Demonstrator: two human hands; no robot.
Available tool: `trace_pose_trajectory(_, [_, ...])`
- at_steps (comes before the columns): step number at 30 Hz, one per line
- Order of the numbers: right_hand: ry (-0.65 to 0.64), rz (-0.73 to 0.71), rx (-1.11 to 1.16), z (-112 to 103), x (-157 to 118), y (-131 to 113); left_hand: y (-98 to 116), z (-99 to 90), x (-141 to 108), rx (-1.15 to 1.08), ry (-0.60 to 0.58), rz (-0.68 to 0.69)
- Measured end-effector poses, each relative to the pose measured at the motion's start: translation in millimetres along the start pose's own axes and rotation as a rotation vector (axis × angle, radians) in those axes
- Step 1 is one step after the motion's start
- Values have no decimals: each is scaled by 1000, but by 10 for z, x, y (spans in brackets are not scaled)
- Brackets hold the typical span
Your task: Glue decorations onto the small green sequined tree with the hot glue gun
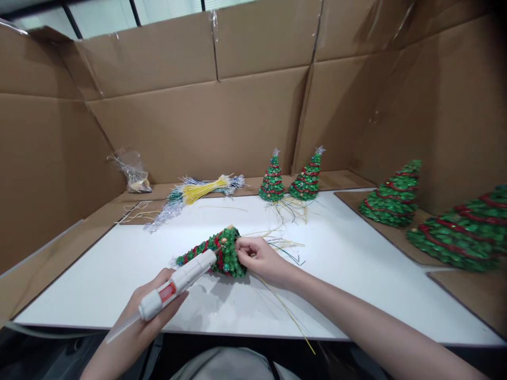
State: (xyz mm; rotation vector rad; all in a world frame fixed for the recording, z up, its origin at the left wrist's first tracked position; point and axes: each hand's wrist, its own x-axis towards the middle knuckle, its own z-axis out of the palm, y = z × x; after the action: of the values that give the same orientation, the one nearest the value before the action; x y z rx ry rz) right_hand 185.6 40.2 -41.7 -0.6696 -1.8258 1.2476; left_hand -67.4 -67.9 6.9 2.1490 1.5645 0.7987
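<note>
Near the white table's (119, 264) front edge, the left hand (158, 301) grips a white glue gun (178, 282), nozzle against a small green Christmas tree (216, 253) lying sideways; the right hand's (259, 258) fingers pinch its base.

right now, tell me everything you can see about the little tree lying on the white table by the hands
The small tree is a green cone of bumpy, shiny scale-like pieces, wound with red garland and dotted with small beads. It lies on its side on the white table, tip pointing left, base toward the right hand, whose fingers touch the base where thin wires stick out. The white glue gun in the left hand points its nozzle against the tree's side.
</note>
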Motion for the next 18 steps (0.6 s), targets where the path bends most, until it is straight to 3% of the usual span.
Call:
trace_pose_trajectory(9, [16, -1, -29, 12, -7, 14, -19, -14, -40, -9, 4, 4])
trace_pose_trajectory(18, [17, -3, -43, 14, 0, -21, 63, -2, -38, 19, 100, -1])
